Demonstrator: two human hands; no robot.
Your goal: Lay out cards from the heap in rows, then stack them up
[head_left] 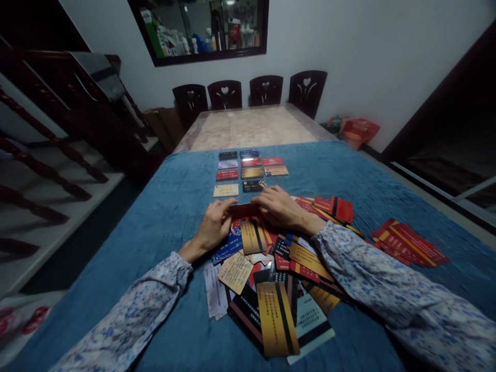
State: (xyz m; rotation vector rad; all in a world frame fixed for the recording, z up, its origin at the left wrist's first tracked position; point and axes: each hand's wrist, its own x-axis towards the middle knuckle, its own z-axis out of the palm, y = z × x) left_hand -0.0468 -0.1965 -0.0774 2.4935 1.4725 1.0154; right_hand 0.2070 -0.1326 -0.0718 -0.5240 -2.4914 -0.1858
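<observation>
Between both hands a dark reddish card (243,209), or a stack of them, is held on edge; I cannot tell how many. My left hand (214,225) pinches its left end with thumb and fingers. At its right end, my right hand (277,206) has its fingers closed. Below the hands lies a loose pile of plastic cards, with a gold card (278,318) nearest me and a cream card (235,272) at its left. Beyond the hands, cards sit in rows, among them a black card (253,186) and a pale yellow card (226,190).
A blue cloth (163,206) covers the near part of the table; its stone top (248,124) shows beyond. A fan of red cards (411,242) lies at the right. Several dark chairs (265,89) stand at the far end, and a wooden railing (50,139) is on the left.
</observation>
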